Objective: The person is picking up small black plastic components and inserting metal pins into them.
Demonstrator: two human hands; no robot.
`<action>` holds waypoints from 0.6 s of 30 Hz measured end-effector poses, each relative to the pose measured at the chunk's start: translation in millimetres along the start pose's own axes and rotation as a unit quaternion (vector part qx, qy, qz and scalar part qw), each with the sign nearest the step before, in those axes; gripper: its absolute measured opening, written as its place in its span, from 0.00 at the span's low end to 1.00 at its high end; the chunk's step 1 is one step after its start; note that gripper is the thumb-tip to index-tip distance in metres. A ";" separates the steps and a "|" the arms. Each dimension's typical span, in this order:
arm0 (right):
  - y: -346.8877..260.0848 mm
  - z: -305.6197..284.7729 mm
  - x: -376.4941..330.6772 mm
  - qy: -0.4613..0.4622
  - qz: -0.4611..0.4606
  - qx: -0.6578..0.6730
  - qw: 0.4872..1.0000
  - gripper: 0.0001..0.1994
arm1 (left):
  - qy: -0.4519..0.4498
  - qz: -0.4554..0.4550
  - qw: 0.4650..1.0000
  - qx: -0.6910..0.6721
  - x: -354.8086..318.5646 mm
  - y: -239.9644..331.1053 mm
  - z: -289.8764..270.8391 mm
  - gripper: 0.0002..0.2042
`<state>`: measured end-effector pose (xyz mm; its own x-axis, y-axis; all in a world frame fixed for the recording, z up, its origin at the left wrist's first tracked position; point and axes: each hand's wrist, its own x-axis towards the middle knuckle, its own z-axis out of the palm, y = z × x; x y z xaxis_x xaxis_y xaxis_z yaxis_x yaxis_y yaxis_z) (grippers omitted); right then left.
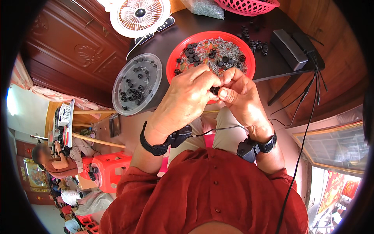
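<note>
Head view: both hands meet over the near edge of the red plate (173,58). The left hand (187,97) and the right hand (241,97) pinch one small black part (214,90) between their fingertips. The part sits right where the thumbs meet, at about 6 o'clock from the plate's middle. Both hands are closed on it, tight and careful.

The plate holds lots of little black rings and thin grey pins, all mixed up. At 9 o'clock from the plate is a clear tub (119,97) with more black rings in it, spread out. At 12 o'clock stands a white fan (140,15). At 2 o'clock lies a grey box (289,48) with wires, and some loose black rings (257,43) sit near it.

To do this bit well, I think the hands should stay low over the plate, so a dropped part lands there. Hold the part with the tips only, keep it straight, and push gently. Turn it a little if it sticks.
</note>
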<state>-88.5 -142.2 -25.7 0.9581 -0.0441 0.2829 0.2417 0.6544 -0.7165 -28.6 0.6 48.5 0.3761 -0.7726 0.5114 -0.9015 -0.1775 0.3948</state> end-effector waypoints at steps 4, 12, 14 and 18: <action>-4.4 8.8 -2.3 0.023 0.004 -0.047 0.999 0.09 | -0.010 0.018 0.999 0.032 -0.5 -0.3 0.1 0.10; -1.7 3.9 -0.9 0.026 0.026 0.006 0.999 0.09 | -0.033 0.027 0.998 0.047 -0.4 -1.5 2.0 0.09; 0.1 2.3 -0.3 0.032 0.030 0.014 0.999 0.09 | -0.033 0.022 0.998 0.041 -0.1 -0.8 2.0 0.08; -0.6 0.1 -0.4 0.037 0.033 0.053 0.997 0.11 | -0.021 0.018 1.000 0.004 0.4 0.8 1.5 0.08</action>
<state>-89.1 -142.5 -25.4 0.9811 -0.0506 0.1867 0.1633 0.7341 -0.6591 -29.6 -0.8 47.9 0.3347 -0.8036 0.4921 -0.9160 -0.1548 0.3702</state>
